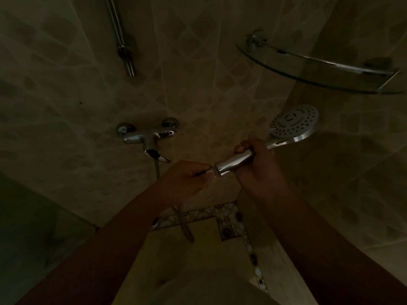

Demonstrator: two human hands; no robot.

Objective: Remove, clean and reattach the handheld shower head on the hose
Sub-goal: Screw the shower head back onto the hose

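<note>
Chrome on the shower head point(294, 124) looks slippery, so its handle is gripped by the right hand point(257, 164) while the hose point(186, 225) nut is pinched by the left hand point(187, 177).

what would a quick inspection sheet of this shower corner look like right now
surface: tiled wall, dim light, patterned border strip low down
job's things: shower head held out in the air, faceplate in view; hose hangs below the hands; whether the joint is screwed on or loose cannot be told
clutter: nothing seen
grippers: right hand grips the shower head's handle; left hand pinches the hose end at the handle's base
cables: none; only the hose
surroundings: mixer tap on the wall, slide rail above it, glass corner shelf upper right
</note>
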